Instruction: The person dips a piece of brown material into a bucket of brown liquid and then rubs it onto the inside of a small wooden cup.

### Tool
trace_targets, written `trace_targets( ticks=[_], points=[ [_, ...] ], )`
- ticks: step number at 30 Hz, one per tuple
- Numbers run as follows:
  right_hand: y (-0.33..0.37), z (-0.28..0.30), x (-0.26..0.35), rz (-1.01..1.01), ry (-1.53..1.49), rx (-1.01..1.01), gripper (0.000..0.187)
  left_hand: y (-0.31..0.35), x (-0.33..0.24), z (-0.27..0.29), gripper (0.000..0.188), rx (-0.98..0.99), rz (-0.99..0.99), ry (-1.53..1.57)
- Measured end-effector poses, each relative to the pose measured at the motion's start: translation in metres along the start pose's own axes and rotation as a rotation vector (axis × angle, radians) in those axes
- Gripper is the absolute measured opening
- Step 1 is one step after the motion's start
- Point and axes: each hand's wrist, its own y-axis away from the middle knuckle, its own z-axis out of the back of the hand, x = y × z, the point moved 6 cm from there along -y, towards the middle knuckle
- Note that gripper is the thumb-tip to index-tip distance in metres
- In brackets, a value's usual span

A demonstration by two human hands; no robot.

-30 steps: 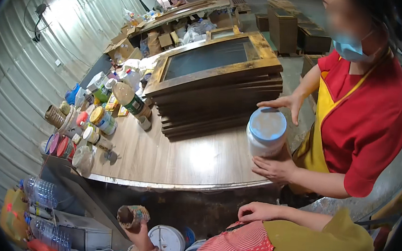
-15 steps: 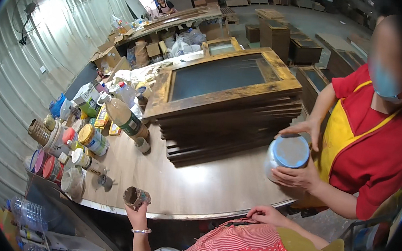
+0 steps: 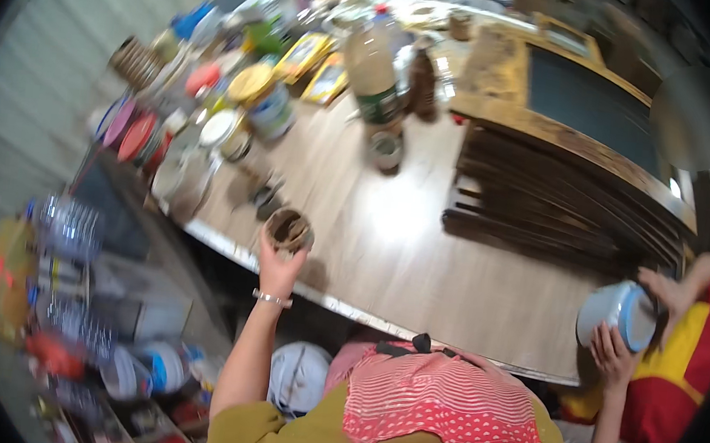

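Up it came on my distant feed: the left hand point(image 3: 277, 272), half closed, gripped a crusted cup point(image 3: 290, 231) with fingers and thumb, its mouth showing, above the near edge of the wood-grain table point(image 3: 351, 264)! Ahead of that hand I spotted a yellow-lidded jar point(image 3: 268, 106), ahead-right a beige-filled bottle point(image 3: 371, 68), and far right a co-worker's hands point(image 3: 613, 355) at a blue-lidded tub point(image 3: 607, 312); the right hand was out of sight, so its state I couldn't tell.

On our worktable point(image 3: 349, 281), framed panels point(image 3: 589, 99) lie stacked right of the plastic bottle point(image 3: 373, 65); nearer us, a cup point(image 3: 290, 230) sits in our left hand point(image 3: 277, 267).
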Motion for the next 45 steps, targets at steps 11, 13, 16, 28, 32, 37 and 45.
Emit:
trace_targets(
  ticks=[11, 13, 16, 28, 32, 37, 45],
  points=[
    [0.001, 0.005, 0.059, 0.178, -0.036, -0.061, 0.058, 0.010, 0.029, 0.050, 0.071, -0.148, -0.125, -0.519],
    [-0.011, -0.008, 0.066, 0.205, -0.099, -0.066, 0.055, 0.006, 0.041, 0.063, 0.067, -0.105, -0.018, -0.421],
    [-0.040, -0.027, 0.066, 0.163, -0.030, -0.197, 0.047, -0.006, 0.069, 0.109, 0.062, -0.116, 0.052, -0.270],
    [-0.208, -0.148, 0.082, 0.233, 0.160, -0.366, 0.017, -0.092, 0.131, 0.242, 0.066, -0.294, 0.086, -0.300],
    [-0.227, -0.173, 0.109, 0.426, 0.651, -0.395, 0.017, -0.079, 0.138, 0.265, 0.067, -0.328, 0.092, -0.323],
    [-0.245, -0.169, 0.110, 0.621, 0.847, -0.408, 0.018, -0.066, 0.143, 0.262, 0.072, -0.371, 0.100, -0.248],
    [-0.271, -0.165, 0.123, 0.706, 0.719, -0.520, 0.022, -0.097, 0.132, 0.234, 0.066, -0.231, 0.053, -0.249]
  ],
)
